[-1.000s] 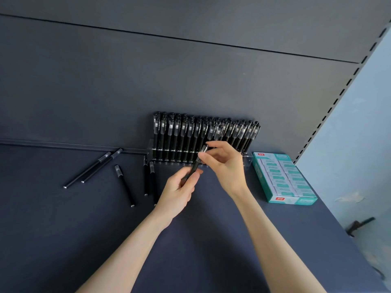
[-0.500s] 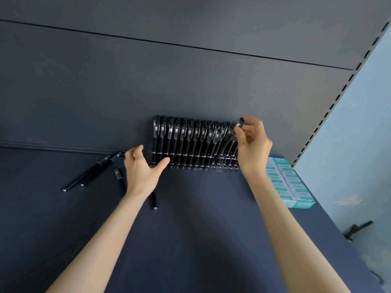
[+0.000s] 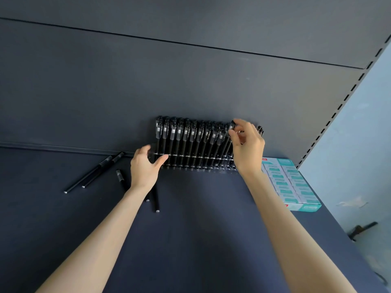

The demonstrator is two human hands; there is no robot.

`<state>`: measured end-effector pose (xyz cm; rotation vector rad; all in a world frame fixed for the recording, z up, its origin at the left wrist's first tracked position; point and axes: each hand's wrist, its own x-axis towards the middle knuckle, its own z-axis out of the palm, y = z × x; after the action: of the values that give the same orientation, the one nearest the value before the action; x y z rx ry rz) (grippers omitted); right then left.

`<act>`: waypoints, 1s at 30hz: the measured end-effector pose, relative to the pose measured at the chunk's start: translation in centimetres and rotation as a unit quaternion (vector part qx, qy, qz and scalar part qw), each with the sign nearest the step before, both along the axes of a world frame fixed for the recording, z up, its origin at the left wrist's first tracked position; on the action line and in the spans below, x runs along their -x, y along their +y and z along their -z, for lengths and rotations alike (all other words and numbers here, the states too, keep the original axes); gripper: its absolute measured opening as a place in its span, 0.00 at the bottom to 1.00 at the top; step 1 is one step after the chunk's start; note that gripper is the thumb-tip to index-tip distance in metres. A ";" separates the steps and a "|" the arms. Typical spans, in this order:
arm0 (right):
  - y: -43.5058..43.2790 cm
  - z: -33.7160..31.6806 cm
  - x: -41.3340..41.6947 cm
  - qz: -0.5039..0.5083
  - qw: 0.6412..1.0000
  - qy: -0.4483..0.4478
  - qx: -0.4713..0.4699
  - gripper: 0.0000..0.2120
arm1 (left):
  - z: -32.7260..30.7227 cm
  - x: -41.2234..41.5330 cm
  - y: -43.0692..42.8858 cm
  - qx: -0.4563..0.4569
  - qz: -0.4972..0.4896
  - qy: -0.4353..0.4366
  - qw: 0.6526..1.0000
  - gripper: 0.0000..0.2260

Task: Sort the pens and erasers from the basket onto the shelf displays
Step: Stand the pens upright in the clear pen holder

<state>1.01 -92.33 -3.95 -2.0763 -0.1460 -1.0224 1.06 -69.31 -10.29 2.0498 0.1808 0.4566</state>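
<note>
A clear pen rack (image 3: 190, 154) stands against the shelf's back wall, filled with several upright black pens (image 3: 184, 134). My right hand (image 3: 246, 146) pinches the cap of one black pen (image 3: 231, 129) near the rack's right end, the pen leaning in among the others. My left hand (image 3: 146, 166) grips the rack's left end, thumb on its front. Several loose black pens (image 3: 95, 172) lie on the shelf to the left, and two more (image 3: 156, 199) lie partly under my left wrist.
A teal and white box of erasers (image 3: 289, 182) sits at the shelf's right end, by the slotted upright (image 3: 342, 102). The dark shelf surface (image 3: 190, 240) stretches toward me. No basket is in view.
My right hand carried the pen from mid-shelf up to the rack's right end. My left hand let go of that pen and moved left onto the rack's end.
</note>
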 end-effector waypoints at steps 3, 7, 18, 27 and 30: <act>0.0 0.9 -0.1 0.005 1.000 0.016 0.007 0.11 | 0.2 -0.1 0.1 0.001 0.000 -0.009 1.000 0.27; 0.0 1.8 0.3 0.007 0.999 0.032 0.016 0.12 | 0.3 -0.2 0.0 0.003 -0.001 -0.013 1.000 0.26; 0.9 1.5 2.8 0.006 0.999 0.032 -0.009 0.11 | -0.1 1.6 1.3 -0.038 -0.003 0.000 0.999 0.24; 10.7 3.9 5.9 -0.111 0.980 0.163 0.020 0.06 | 0.0 5.9 8.6 -0.154 -0.099 0.059 0.981 0.20; 14.2 4.7 5.7 -0.100 0.965 0.234 0.062 0.08 | -0.1 6.0 11.0 -0.192 -0.091 0.113 0.971 0.24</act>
<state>-4.66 -78.09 -8.65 -2.3029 -0.1768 -0.3914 -4.93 -58.28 -10.20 2.4783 0.4507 0.3913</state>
